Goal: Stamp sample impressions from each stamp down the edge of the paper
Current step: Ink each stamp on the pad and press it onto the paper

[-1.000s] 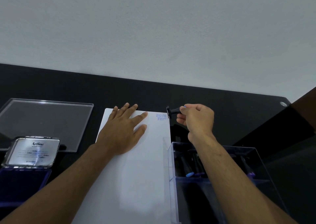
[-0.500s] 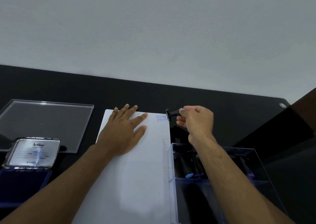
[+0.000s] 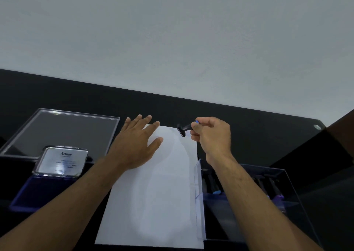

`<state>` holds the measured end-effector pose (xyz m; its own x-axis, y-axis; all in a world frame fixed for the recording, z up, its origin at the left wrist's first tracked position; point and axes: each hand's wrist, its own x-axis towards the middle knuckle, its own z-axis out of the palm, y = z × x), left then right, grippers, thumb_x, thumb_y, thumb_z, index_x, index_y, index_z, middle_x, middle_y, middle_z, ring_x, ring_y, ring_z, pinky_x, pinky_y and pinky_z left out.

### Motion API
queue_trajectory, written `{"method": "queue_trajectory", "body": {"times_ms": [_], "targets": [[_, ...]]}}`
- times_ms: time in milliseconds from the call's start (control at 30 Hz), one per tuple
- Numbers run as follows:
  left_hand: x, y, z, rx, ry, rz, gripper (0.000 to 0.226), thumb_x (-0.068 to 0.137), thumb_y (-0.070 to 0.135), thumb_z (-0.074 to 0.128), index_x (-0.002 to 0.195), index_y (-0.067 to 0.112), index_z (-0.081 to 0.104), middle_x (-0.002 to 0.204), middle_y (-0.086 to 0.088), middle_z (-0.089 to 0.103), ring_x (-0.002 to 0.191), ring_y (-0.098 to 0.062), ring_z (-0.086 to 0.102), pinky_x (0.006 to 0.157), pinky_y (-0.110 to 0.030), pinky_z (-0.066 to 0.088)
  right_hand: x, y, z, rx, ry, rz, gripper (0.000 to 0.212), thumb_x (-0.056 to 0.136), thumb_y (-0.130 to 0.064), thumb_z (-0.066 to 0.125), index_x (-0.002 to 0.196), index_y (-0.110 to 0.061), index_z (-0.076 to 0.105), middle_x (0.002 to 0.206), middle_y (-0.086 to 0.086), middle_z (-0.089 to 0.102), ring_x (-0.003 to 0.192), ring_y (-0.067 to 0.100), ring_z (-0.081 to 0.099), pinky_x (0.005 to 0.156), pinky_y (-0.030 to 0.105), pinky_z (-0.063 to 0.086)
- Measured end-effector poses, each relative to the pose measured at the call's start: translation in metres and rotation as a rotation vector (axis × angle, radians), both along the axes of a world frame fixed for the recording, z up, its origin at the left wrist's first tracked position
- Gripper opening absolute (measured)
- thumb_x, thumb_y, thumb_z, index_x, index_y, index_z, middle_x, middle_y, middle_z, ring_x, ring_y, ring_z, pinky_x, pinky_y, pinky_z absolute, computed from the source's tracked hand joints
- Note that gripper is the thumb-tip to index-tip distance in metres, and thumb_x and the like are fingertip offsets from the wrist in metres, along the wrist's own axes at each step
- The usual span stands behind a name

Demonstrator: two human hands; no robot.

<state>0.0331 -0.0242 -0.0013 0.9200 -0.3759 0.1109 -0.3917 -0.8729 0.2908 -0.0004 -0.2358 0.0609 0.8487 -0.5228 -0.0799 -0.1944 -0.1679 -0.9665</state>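
A white sheet of paper (image 3: 159, 189) lies lengthwise on the black desk. My left hand (image 3: 134, 143) rests flat on its top left corner with fingers spread, the fingertips reaching past the top edge. My right hand (image 3: 212, 135) pinches a small black stamp (image 3: 183, 129) by its handle. The stamp's face points left and sits just over the paper's top right corner. No impression shows on the blurred paper.
An open ink pad (image 3: 40, 191) with a silver lid (image 3: 61, 161) sits at the left. Behind it lies a clear acrylic lid (image 3: 57, 132). A clear box (image 3: 199, 199) holding several more stamps (image 3: 216, 191) stands against the paper's right edge.
The stamp has shifted a little left, onto the paper's top right corner. My left hand has slid up toward the top edge. The blue impression seen earlier is out of sight.
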Motion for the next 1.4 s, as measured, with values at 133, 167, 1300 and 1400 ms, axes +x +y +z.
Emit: {"method": "queue_trajectory", "body": {"times_ms": [133,167,1300,1400], "targets": [[-0.019,0.030,0.017,0.008,0.033,0.067,0.079,0.088,0.070,0.016,0.157,0.033,0.028,0.167,0.003,0.020,0.155,-0.021,0.011,0.126,-0.047,0.003,-0.014,0.034,0.011,-0.016,-0.012,0.101,0.015,0.086,-0.011,0.074,0.100,-0.018,0.072,0.087,0.000,0.073,0.076,0.014,0.072,0.069,0.031,0.062],[-0.025,0.040,0.020,0.007,0.026,0.080,0.080,0.088,0.070,0.016,0.157,0.032,0.028,0.167,0.002,0.020,0.155,-0.022,0.012,0.126,-0.048,0.004,-0.018,0.043,0.013,-0.017,-0.014,0.132,0.015,0.086,-0.011,0.074,0.100,-0.018,0.072,0.086,-0.001,0.073,0.076,0.014,0.072,0.070,0.031,0.062],[-0.165,0.255,-0.032,0.025,-0.008,0.332,0.093,0.087,0.084,0.021,0.157,0.024,0.029,0.166,-0.004,0.022,0.155,-0.023,0.007,0.125,-0.049,0.008,-0.100,0.261,0.007,-0.613,-0.095,0.718,0.025,0.091,-0.023,0.069,0.117,-0.021,0.071,0.120,-0.003,0.064,0.103,0.011,0.062,0.092,0.030,0.056],[-0.163,0.255,-0.036,0.046,-0.010,0.338,0.095,0.086,0.085,0.013,0.157,0.024,0.030,0.166,-0.003,0.020,0.156,-0.021,0.004,0.126,-0.050,0.005,-0.099,0.265,0.010,-0.677,-0.076,0.750,0.029,0.093,-0.025,0.067,0.121,-0.022,0.069,0.122,-0.004,0.063,0.106,0.010,0.060,0.095,0.024,0.052]]}}
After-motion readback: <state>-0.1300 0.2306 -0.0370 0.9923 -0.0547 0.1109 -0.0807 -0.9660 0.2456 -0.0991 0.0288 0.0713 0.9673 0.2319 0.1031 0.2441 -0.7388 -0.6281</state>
